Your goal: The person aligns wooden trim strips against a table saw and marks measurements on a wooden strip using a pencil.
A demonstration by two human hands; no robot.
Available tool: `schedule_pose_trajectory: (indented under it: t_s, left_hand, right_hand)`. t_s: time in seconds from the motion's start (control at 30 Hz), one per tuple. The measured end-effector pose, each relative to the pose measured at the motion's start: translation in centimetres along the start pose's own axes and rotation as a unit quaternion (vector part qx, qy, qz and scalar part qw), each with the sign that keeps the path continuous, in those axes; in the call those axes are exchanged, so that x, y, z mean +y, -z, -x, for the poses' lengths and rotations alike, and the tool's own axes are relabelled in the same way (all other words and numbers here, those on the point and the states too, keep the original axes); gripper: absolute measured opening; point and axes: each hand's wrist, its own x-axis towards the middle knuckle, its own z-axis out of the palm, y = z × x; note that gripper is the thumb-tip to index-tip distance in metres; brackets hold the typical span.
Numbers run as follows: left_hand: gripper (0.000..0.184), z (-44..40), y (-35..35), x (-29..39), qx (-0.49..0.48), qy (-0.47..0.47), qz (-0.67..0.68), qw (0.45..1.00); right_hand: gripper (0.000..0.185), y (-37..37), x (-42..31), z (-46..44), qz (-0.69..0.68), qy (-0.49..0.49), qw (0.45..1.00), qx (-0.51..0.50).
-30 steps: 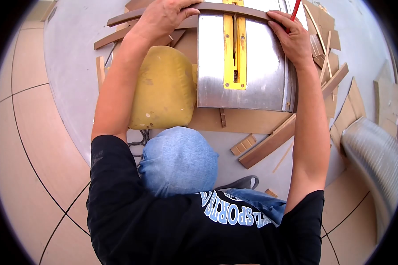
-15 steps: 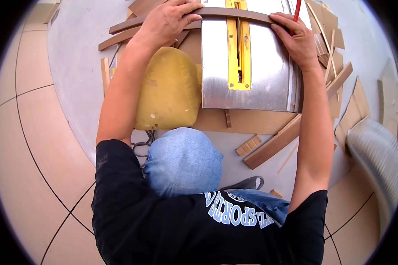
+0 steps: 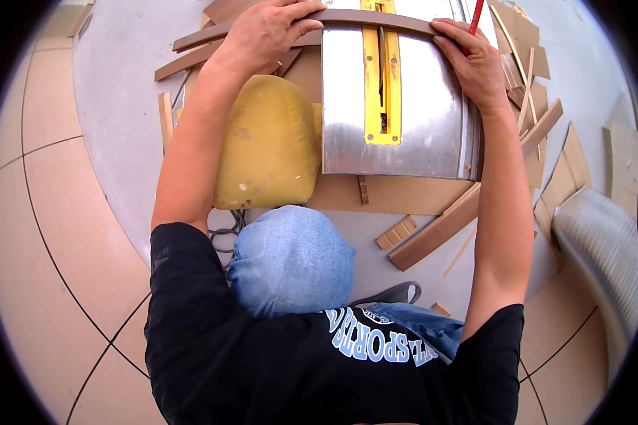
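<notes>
Because long brown strip [image 3: 347,17] spans metal saw table [image 3: 432,106] at twelve o'clock, two-point hold likely steadies it: left hand [image 3: 256,37] at eleven, fingers nearly closed round it; right hand [image 3: 483,76] at one, pinching end, red pencil [image 3: 477,15] tucked between fingers.

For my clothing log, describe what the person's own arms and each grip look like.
Short black sleeves cover the upper arms; the forearms below are bare. The left grip and right grip are gloveless, and no watch shows.
</notes>
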Motion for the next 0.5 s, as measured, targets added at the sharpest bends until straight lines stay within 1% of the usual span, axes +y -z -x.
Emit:
schedule_pose_trajectory:
  t_s: [0.1, 0.17, 0.37, 0.5]
  left_hand:
    - [0.034, 0.01, 0.24, 0.39, -0.024, 0.010, 0.002, 1.000]
    - [0.036, 0.02, 0.51, 0.61, -0.040, 0.019, 0.033, 0.998]
    - [0.036, 0.04, 0.53, 0.99, -0.037, 0.007, -0.004, 0.999]
    - [0.035, 0.09, 0.74, 1.08, -0.049, 0.009, 0.000, 0.999]
  right_hand:
    - [0.027, 0.07, -0.14, 0.00, 0.015, -0.007, 1.000, 0.001]
    - [0.025, -0.01, 0.00, -0.01, 0.009, -0.011, 1.000, 0.013]
    - [0.026, 0.19, -0.14, 0.03, -0.005, -0.011, 1.000, 0.008]
    - [0.027, 0.13, 0.08, 0.08, 0.006, -0.003, 1.000, 0.007]
